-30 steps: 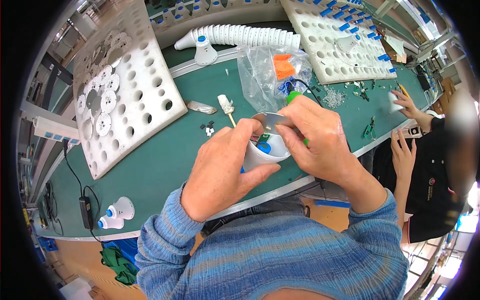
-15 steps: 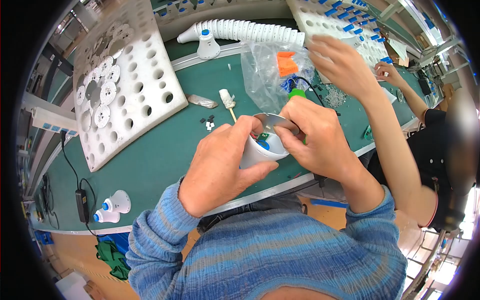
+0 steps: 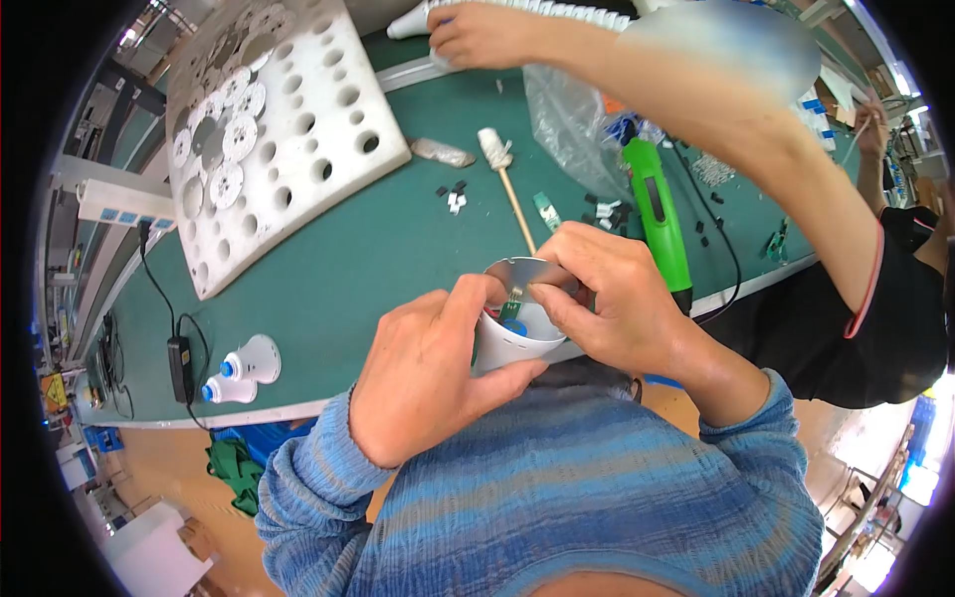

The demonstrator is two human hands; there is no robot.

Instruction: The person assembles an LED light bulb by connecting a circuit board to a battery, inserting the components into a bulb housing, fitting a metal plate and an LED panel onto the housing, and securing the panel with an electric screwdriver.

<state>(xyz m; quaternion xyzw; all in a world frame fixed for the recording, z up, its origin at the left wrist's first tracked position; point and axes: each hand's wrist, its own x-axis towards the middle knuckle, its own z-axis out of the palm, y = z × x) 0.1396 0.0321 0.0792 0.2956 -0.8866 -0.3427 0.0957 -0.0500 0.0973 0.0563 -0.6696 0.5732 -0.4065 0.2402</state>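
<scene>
A white cup-shaped LED bulb housing (image 3: 517, 348) sits in my left hand (image 3: 423, 373), its open end facing up. My left thumb and fingers wrap around its side. Inside show a small green circuit board (image 3: 510, 304) and a blue round part (image 3: 514, 326). My right hand (image 3: 622, 298) pinches a round metal disc (image 3: 527, 271), tilted over the housing's mouth. The disc's far side is hidden from me. Beyond my hands lie a wooden stick with a white wrapped head (image 3: 511, 189) and a green corded hand tool (image 3: 657, 214).
Another person's arm (image 3: 696, 95) crosses from the right, with the hand (image 3: 477, 38) near the row of stacked white housings (image 3: 567, 10). A holed white foam board (image 3: 298, 129) bears several discs. Two housings (image 3: 257, 358) stand at the left, near a black adapter (image 3: 180, 368).
The other person's arm has swung left across the bench, its hand now where a blue-tipped housing stood. My view has shifted, showing more of the green tool. My hands keep housing and disc.
</scene>
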